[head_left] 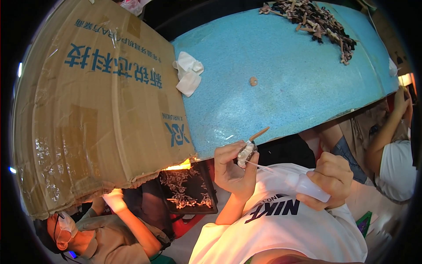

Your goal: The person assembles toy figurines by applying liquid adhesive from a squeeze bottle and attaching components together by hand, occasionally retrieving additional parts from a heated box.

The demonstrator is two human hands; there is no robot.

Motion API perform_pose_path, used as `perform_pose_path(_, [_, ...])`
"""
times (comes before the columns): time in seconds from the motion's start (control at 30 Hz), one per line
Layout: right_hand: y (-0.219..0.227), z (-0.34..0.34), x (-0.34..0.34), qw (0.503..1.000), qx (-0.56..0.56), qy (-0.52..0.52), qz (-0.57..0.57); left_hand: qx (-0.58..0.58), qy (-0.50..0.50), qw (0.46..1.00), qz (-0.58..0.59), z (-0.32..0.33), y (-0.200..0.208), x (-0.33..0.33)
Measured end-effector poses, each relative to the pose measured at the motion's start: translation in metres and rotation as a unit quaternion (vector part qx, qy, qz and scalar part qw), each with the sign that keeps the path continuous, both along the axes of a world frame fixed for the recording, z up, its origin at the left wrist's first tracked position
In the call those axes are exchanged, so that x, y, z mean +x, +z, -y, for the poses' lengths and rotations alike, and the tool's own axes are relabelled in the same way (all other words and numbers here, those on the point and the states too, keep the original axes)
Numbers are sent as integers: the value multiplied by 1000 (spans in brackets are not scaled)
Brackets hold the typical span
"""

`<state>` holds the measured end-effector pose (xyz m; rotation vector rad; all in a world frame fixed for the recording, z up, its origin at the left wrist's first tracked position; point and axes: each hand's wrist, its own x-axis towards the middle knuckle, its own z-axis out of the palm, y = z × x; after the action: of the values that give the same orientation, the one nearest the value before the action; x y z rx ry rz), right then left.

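My left hand (235,174) is raised at the front edge of the blue table, its fingertips pinching a small lumpy white-and-dark piece (246,153). A thin brown stick (260,133) juts out of the top of that piece. In my right hand (332,179) is a translucent white squeeze bottle (314,189), gripped round its body and tilted. Its long thin nozzle (262,167) points left, with the tip beside the lumpy piece; whether they touch I cannot tell. What the piece is made of is too small to make out.
The blue tabletop (233,48) bears a heap of small pink, brown and black pieces (318,24), a small tan ring (253,81) and crumpled white tissue (189,72). A big cardboard sheet (101,105) stands at left. Below it is a dark tray (193,212) of pieces. Co-workers sit on both sides.
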<state>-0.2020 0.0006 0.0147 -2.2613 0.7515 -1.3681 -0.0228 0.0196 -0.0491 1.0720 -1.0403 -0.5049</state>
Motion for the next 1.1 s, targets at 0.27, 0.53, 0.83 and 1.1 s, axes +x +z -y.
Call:
perform_pose_path(0.27, [-4, 3, 0, 1000, -7, 0, -1, -3, 4, 1000, -5, 1, -1, -1])
perform_pose_path(0.53, [-3, 4, -2, 1000, -1, -8, 20, 10, 2, 1000, -11, 0, 0, -2])
perform_pose_path(0.83, [-16, 7, 0, 998, 16, -10, 55, 16, -10, 999, -44, 0, -3, -1])
perform_pose_path(1.1, [-46, 77, 5, 848, 386, -25, 362, 99, -57, 948, -298, 4, -6, 13])
